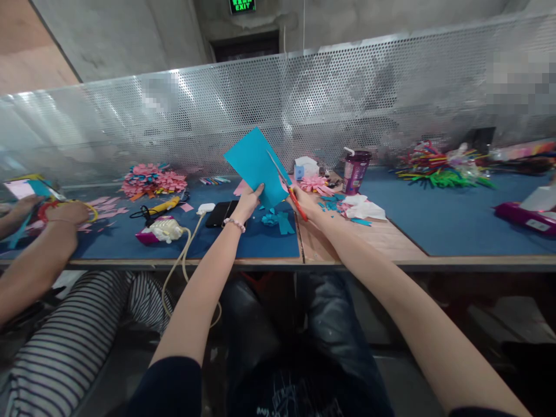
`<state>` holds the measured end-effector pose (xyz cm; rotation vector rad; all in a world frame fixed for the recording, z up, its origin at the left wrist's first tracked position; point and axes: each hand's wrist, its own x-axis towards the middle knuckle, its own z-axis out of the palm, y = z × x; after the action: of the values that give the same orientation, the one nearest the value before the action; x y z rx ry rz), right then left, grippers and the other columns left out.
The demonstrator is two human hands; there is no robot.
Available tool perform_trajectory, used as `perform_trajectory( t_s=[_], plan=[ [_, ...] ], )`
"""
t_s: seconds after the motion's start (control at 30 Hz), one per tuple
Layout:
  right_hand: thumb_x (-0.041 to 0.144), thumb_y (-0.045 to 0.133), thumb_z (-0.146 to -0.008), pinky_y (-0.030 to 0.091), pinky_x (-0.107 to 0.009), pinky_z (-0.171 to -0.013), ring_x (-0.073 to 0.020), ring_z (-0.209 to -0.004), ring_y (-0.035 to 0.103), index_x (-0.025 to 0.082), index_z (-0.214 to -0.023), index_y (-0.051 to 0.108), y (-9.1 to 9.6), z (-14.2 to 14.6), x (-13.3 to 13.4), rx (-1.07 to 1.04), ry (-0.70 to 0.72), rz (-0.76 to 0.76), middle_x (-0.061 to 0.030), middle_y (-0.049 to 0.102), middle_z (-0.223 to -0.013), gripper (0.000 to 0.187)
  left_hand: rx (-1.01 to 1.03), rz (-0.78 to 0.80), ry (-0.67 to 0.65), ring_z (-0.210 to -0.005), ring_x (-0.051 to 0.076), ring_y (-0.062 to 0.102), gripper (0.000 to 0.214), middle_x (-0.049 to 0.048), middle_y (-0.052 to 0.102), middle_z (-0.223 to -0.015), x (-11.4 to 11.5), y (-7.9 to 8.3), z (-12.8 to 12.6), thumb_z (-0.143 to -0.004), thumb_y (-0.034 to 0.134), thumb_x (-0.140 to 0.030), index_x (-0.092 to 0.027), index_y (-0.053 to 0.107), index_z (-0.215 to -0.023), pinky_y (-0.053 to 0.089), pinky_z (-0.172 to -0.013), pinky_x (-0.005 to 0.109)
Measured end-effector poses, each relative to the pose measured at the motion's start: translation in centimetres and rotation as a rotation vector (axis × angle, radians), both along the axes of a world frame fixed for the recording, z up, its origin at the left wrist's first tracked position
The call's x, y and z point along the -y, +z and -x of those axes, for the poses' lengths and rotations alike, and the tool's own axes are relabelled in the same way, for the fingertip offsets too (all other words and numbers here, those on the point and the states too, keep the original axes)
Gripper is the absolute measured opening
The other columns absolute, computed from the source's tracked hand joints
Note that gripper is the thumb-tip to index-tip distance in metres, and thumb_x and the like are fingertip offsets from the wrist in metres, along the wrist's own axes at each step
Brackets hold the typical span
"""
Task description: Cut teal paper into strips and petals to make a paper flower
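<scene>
A blue sheet of paper [254, 159] is raised above the table, its lower edge pinched in my left hand [248, 204]. My right hand [306, 204] grips a pair of scissors with red handles [297, 204]. The scissor blades lie along the right part of the sheet, pointing up and to the left; whether they bite into it I cannot tell. Below the sheet, blue paper scraps [278, 221] rest on the mat. A black phone [218, 214] lies partly behind my left wrist.
A co-worker's hands [65, 214] hold scissors and paper at the left. Pink paper flowers [152, 180], a yellow glue gun [165, 204] and a white plug [205, 208] on a cable are nearby. Rightward stand a purple cup [356, 172], crumpled tissue [364, 208] and colourful pipe cleaners [447, 168].
</scene>
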<state>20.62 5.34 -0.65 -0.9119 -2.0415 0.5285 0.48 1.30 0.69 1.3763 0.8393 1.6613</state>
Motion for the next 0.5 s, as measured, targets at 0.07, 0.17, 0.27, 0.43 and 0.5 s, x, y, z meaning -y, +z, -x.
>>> perform_trajectory(
  t_s=[0.07, 0.17, 0.27, 0.43, 0.5],
  plan=[
    [0.039, 0.05, -0.079, 0.037, -0.029, -0.061, -0.0179, -0.067, 0.049, 0.022, -0.082, 0.039, 0.1, -0.1, 0.2, -0.008, 0.005, -0.006, 0.0008, 0.051, -0.071, 0.02, -0.015, 0.024, -0.001, -0.122, 0.031, 0.057, 0.054, 0.0125, 0.064, -0.128, 0.2, 0.1, -0.2, -0.075, 0.073, -0.042, -0.018, 0.061, -0.122, 0.048, -0.102, 0.047],
    [0.037, 0.052, -0.079, 0.038, -0.03, -0.061, -0.018, -0.068, 0.049, 0.023, -0.081, 0.037, 0.4, -0.2, 0.4, -0.029, 0.006, 0.008, 0.0004, 0.05, -0.072, 0.021, -0.032, 0.032, -0.032, -0.122, 0.033, 0.057, 0.052, 0.0127, 0.066, -0.124, 0.5, 0.1, -0.5, -0.075, 0.074, -0.042, -0.018, 0.063, -0.12, 0.047, -0.103, 0.048],
    [0.036, 0.052, -0.08, 0.039, -0.031, -0.063, -0.0182, -0.068, 0.048, 0.023, -0.081, 0.037, 0.4, -0.2, 0.4, -0.047, 0.018, 0.017, -0.0003, 0.051, -0.074, 0.02, -0.053, 0.029, -0.052, -0.122, 0.033, 0.057, 0.052, 0.0128, 0.066, -0.123, 0.5, 0.1, -0.5, -0.075, 0.073, -0.044, -0.019, 0.063, -0.119, 0.048, -0.103, 0.048],
    [0.039, 0.048, -0.083, 0.039, -0.032, -0.067, -0.0192, -0.072, 0.049, 0.024, -0.08, 0.034, 0.0, -0.2, -0.3, -0.025, -0.032, -0.044, -0.0022, 0.053, -0.078, 0.021, -0.081, 0.006, -0.058, -0.119, 0.034, 0.059, 0.053, 0.0133, 0.067, -0.122, 0.4, -0.1, -0.3, -0.074, 0.073, -0.048, -0.018, 0.064, -0.117, 0.05, -0.099, 0.048],
    [0.04, 0.048, -0.083, 0.039, -0.032, -0.067, -0.0195, -0.073, 0.049, 0.024, -0.08, 0.034, -0.2, -0.1, -0.6, -0.027, -0.037, -0.048, -0.0024, 0.053, -0.078, 0.022, -0.086, -0.001, -0.052, -0.12, 0.034, 0.058, 0.053, 0.0131, 0.067, -0.121, 0.4, 0.0, -0.3, -0.074, 0.073, -0.048, -0.017, 0.065, -0.116, 0.051, -0.099, 0.048]
  ],
)
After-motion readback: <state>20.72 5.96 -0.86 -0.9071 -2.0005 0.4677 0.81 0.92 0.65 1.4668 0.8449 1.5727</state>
